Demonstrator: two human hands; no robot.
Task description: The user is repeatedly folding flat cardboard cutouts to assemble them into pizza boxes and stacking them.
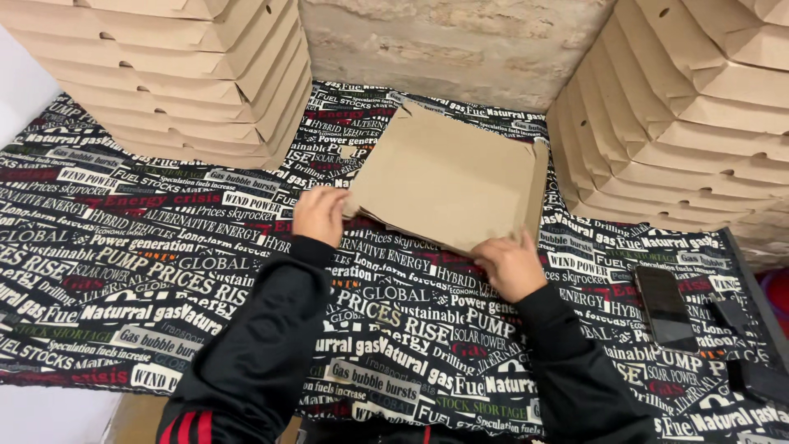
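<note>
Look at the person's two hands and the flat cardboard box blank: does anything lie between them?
Nothing visible does. The left hand grips the cardboard blank at its left corner, and the right hand holds its near edge. The phone lies apart, off to the right.

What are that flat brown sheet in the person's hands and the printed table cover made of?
Flat brown sheet: looks like cardboard, matte tan, with stiff folded flaps. Printed table cover: probably cloth, though coated sheet is possible; it lies soft and slightly rippled, without shine.
</note>
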